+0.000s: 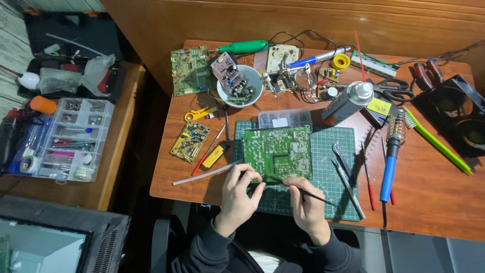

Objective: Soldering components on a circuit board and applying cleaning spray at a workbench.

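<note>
A large green circuit board (pixel 277 152) lies flat on a green cutting mat (pixel 328 167) at the near edge of the wooden table (pixel 429 192), and both hands rest at its near edge. The left hand (pixel 240 191) has its fingers curled against the board's near left corner, while the right hand (pixel 305 198) pinches a thin black rod-like tool (pixel 308 193) that slants across the mat. Just right of the board lie metal tweezers (pixel 343 167), farther right a blue-handled soldering iron (pixel 390 164), and behind it a white bowl (pixel 241 87) holding a small board.
</note>
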